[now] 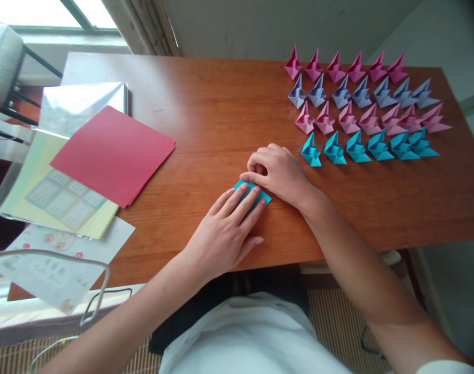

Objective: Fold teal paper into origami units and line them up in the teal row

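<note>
A small folded piece of turquoise origami paper [265, 196] lies on the table near its front edge, mostly covered by my fingers. My left hand [231, 226] rests flat over it, fingers stretched out and slightly spread, pressing it down. Curled at the far side of the paper is my right hand [278, 171], its fingers bent in and the thumb against the paper's upper edge. To the right of my right hand stands a row of folded turquoise paper figures [333, 149], with pointed tips.
Behind that row are rows of pink figures [348, 119], lavender figures [341, 93] and magenta figures [336, 68]. Red paper sheets [114, 156] lie at the left over yellow packaged paper [30, 176]. A printed white sheet [57, 270] overhangs the front edge. A chair [5, 67] stands beyond.
</note>
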The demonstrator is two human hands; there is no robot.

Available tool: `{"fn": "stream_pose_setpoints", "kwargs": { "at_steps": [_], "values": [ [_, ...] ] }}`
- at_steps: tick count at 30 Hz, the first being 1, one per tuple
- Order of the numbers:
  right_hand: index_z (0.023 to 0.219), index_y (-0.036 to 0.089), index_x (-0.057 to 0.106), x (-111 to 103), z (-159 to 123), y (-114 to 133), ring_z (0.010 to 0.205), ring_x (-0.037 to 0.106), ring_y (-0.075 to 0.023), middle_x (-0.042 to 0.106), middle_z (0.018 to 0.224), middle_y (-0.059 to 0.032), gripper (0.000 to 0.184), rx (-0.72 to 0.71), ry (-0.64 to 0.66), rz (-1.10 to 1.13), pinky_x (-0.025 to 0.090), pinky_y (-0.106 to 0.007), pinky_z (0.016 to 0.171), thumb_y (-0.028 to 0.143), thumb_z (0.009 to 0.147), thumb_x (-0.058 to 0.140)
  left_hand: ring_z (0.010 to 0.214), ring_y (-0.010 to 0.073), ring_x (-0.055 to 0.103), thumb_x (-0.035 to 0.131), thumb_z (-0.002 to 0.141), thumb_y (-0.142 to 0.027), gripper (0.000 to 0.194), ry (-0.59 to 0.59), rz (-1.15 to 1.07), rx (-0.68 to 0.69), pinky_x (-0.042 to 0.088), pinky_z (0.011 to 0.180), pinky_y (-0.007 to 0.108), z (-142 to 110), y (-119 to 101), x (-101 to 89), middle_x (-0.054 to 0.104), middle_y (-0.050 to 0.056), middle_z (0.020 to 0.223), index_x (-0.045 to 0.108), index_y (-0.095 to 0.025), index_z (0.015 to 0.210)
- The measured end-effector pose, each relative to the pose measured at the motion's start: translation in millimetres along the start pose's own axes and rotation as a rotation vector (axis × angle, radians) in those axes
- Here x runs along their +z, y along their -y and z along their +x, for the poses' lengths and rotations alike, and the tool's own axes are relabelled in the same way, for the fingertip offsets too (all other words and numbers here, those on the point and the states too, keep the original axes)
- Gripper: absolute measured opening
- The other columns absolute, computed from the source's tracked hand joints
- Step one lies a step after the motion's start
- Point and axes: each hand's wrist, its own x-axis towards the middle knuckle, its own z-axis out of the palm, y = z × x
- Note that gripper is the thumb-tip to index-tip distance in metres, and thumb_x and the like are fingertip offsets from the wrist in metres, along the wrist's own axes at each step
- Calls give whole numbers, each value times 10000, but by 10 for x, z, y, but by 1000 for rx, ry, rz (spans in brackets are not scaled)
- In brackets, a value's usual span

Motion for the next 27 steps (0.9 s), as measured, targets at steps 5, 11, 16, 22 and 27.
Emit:
{"fn": "stream_pose_setpoints", "kwargs": {
  "at_steps": [5,11,16,22,27],
  "values": [
    [761,214,618,-9,-2,9,830,534,-202,676,814,-13,271,6,8,5,317,-346,761,401,938,704,1590,393,114,414,951,-732,882,45,-68,-27,157,1286,540,-18,-72,-29,193,171,1711,304,-174,1625],
    [764,215,616,6,-18,-3,827,538,-204,671,801,-13,284,-2,-7,21,312,-348,755,419,954,673,1592,407,67,407,908,-797,946,52,-81,-34,101,1286,548,-20,-89,22,163,166,1718,297,-195,1629],
    [784,212,634,-28,-45,-11,829,549,-204,674,803,-18,273,-19,-25,70,351,-352,778,395,986,620,1600,376,68,371,920,-797,1008,50,-66,-46,75,1294,506,-34,-88,38,139,146,1722,194,-120,1647],
    [846,215,657,-108,-201,14,852,584,-198,700,868,-27,160,0,-85,150,426,-336,812,267,987,605,1594,389,106,374,935,-774,978,41,-54,-36,99,1288,517,-31,-90,33,145,140,1720,230,-109,1638],
    [827,233,629,-69,-458,48,850,574,-214,663,839,-28,143,72,-149,94,441,-349,793,258,968,629,1590,390,135,390,937,-762,982,27,-63,-32,119,1289,523,-25,-95,19,180,153,1713,246,-81,1629]
  ]
}}
